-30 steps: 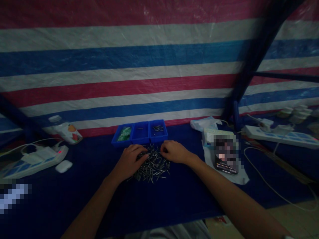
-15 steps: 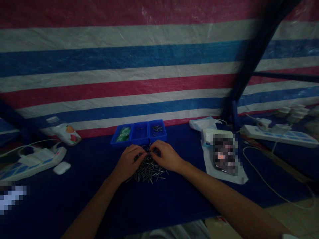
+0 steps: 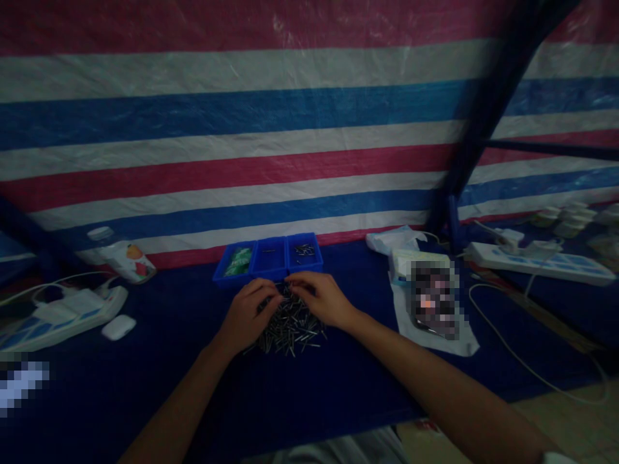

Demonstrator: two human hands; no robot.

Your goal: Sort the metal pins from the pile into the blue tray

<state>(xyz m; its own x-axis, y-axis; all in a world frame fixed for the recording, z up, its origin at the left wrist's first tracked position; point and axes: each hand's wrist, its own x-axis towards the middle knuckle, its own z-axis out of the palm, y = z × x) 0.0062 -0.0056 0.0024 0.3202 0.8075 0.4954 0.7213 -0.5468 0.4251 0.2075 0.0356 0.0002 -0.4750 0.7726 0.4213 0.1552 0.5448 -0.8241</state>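
Note:
Both of my hands rest on a heap of small metal pins (image 3: 290,330) on a dark blue table cover (image 3: 159,386). My left hand (image 3: 250,316) presses into the heap's left side with curled fingers. My right hand (image 3: 319,298) reaches over its top edge, fingertips among the pins. Whether either hand holds pins is hidden. Just beyond my fingers stands a blue three-compartment tray (image 3: 268,258), with green packets at the left and several pins at the right.
A fruit-labelled bottle (image 3: 126,261), a white power strip (image 3: 72,308) and a white case (image 3: 118,327) lie to the left. A blurred phone (image 3: 432,299) sits on a white cloth (image 3: 435,341) to the right. Another power strip (image 3: 536,263) and cables lie beyond.
My right hand has moved left, and my hands now nearly meet above the heap. The heap looks slightly narrower.

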